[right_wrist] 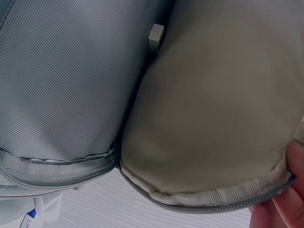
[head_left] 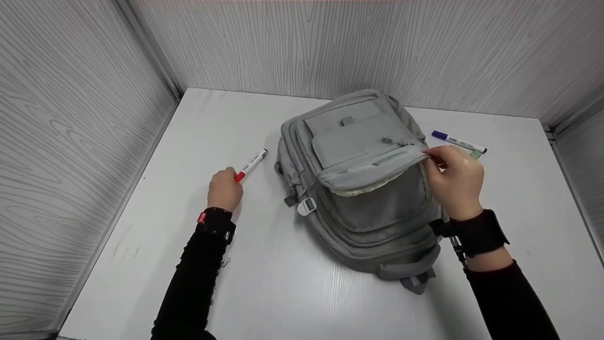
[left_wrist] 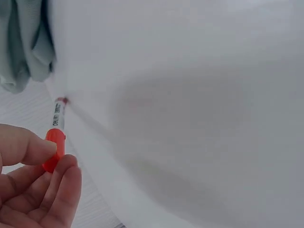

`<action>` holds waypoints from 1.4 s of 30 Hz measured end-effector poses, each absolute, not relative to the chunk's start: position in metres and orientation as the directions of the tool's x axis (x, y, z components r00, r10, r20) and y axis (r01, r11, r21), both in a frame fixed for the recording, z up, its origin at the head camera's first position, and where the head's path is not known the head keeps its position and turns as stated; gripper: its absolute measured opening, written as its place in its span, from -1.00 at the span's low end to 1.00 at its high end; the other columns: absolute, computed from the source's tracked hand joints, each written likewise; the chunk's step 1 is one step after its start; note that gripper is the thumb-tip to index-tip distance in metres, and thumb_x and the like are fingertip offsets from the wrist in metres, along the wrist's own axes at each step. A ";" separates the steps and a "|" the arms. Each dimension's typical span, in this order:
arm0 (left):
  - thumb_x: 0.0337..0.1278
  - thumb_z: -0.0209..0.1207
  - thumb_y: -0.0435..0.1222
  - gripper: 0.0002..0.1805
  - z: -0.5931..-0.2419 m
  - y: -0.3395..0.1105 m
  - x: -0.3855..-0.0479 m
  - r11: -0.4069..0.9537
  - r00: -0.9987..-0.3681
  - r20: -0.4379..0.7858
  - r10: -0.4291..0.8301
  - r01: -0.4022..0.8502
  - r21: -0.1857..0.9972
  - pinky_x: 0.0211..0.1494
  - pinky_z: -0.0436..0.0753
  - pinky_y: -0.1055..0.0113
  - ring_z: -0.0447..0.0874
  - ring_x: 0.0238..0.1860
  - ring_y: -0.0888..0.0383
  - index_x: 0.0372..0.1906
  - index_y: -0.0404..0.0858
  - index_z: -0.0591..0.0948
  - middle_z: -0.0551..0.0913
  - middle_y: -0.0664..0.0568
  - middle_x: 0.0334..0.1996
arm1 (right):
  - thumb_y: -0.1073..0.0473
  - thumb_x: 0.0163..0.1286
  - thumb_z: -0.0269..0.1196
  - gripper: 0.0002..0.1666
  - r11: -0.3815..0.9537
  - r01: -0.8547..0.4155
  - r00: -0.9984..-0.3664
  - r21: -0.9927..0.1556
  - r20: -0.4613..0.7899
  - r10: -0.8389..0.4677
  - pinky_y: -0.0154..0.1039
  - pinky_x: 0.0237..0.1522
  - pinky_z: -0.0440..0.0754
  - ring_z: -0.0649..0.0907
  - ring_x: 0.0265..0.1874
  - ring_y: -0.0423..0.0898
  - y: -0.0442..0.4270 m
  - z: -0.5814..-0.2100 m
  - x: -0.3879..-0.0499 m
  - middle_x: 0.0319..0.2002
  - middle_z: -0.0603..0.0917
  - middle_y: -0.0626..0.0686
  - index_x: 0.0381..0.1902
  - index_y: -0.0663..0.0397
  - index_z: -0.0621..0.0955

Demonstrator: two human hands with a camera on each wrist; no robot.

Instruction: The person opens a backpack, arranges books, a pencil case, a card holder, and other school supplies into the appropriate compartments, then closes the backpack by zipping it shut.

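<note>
A grey backpack [head_left: 377, 217] lies on the white table with its front pocket unzipped. My right hand [head_left: 455, 177] pinches the edge of the pocket flap [head_left: 373, 172] and holds it lifted; the right wrist view shows the flap's beige lining [right_wrist: 213, 104] and zipper edge. Inside the fold, a small pale block-shaped thing [right_wrist: 155, 38] sticks out. Left of the bag, my left hand [head_left: 225, 190] grips a white marker [head_left: 252, 163] by its red cap [left_wrist: 56, 142], between thumb and fingers. The marker's far end points toward the backpack, apart from it.
A marker with a purple-blue cap [head_left: 460, 140] lies right of the backpack, beside a small green thing [head_left: 475, 154] partly hidden by my right hand. A white round tag [head_left: 306, 207] hangs at the bag's left side. Wood-grain panels [head_left: 306, 47] border the table at the back and sides.
</note>
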State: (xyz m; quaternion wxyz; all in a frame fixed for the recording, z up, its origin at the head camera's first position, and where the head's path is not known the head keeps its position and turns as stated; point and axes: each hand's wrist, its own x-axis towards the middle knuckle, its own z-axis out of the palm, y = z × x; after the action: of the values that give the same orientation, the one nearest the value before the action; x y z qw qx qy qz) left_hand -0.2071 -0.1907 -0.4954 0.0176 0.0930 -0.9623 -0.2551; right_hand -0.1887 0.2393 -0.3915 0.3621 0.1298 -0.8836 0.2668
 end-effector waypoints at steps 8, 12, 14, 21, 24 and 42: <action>0.14 0.17 -0.44 -0.82 -0.463 -0.192 -0.150 0.656 -0.993 0.003 -0.122 -0.079 0.750 -0.24 0.60 0.36 0.70 -0.26 -0.02 -0.19 -0.38 0.69 0.74 -0.24 -0.27 | 0.38 0.22 0.27 -0.91 0.823 -0.414 -0.702 -0.390 0.712 -0.015 -0.61 -0.31 0.31 0.69 -0.52 0.13 0.239 -0.387 -0.190 -0.47 0.74 0.25 -0.40 0.31 0.71; 0.11 0.21 -0.46 -0.87 -0.441 -0.181 -0.123 0.555 -0.992 0.021 -0.122 -0.051 0.830 -0.28 0.57 0.48 0.66 -0.34 0.11 -0.24 -0.35 0.71 0.75 -0.19 -0.30 | 0.34 0.23 0.28 -0.89 0.835 -0.402 -0.701 -0.377 0.713 -0.015 -0.41 -0.37 0.39 0.70 -0.52 0.14 0.239 -0.384 -0.193 -0.48 0.74 0.26 -0.40 0.31 0.71; 0.10 0.22 -0.48 -0.89 -0.431 -0.173 -0.111 0.499 -0.993 0.035 -0.110 -0.025 0.866 -0.28 0.57 0.49 0.64 -0.37 0.18 -0.27 -0.35 0.71 0.75 -0.17 -0.32 | 0.33 0.23 0.28 -0.89 0.839 -0.400 -0.701 -0.369 0.713 -0.021 -0.32 -0.40 0.42 0.70 -0.53 0.14 0.239 -0.384 -0.194 -0.49 0.74 0.26 -0.40 0.31 0.71; 0.07 0.21 -0.56 -0.91 -0.432 -0.107 -0.089 0.113 -0.996 -0.075 -0.053 -0.080 0.990 -0.30 0.66 0.45 0.66 -0.47 0.27 -0.29 -0.52 0.64 0.71 -0.21 -0.39 | 0.34 0.22 0.28 -0.88 0.838 -0.397 -0.693 -0.373 0.721 -0.006 -0.18 -0.42 0.44 0.69 -0.54 0.15 0.237 -0.384 -0.196 -0.50 0.74 0.27 -0.41 0.33 0.71; 0.11 0.19 -0.57 -0.93 -0.446 -0.064 -0.086 -0.157 -0.976 -0.214 -0.039 -0.206 0.966 -0.28 0.70 0.44 0.67 -0.48 0.27 -0.30 -0.56 0.60 0.69 -0.09 -0.47 | 0.35 0.20 0.28 -0.89 0.835 -0.395 -0.687 -0.383 0.727 0.009 -0.15 -0.43 0.44 0.69 -0.55 0.16 0.237 -0.385 -0.196 -0.51 0.73 0.27 -0.42 0.34 0.70; 0.33 0.06 -0.54 -0.87 -0.446 0.066 -0.124 -0.660 -0.873 -0.486 -0.039 -0.343 0.668 0.20 0.66 0.26 0.73 -0.01 -0.11 -0.34 -0.36 0.40 0.52 -0.31 0.03 | 0.36 0.24 0.28 -0.90 0.835 -0.404 -0.689 -0.373 0.725 -0.010 -0.13 -0.41 0.50 0.70 -0.52 0.14 0.230 -0.386 -0.191 -0.47 0.74 0.26 -0.40 0.33 0.70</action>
State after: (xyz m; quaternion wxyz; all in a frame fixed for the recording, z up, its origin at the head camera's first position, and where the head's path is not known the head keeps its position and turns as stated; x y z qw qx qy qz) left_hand -0.1245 0.0656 -0.4461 -0.0864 0.2367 -0.4031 -0.8798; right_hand -0.1913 0.2304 -0.3865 0.3765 0.1174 -0.8809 0.2617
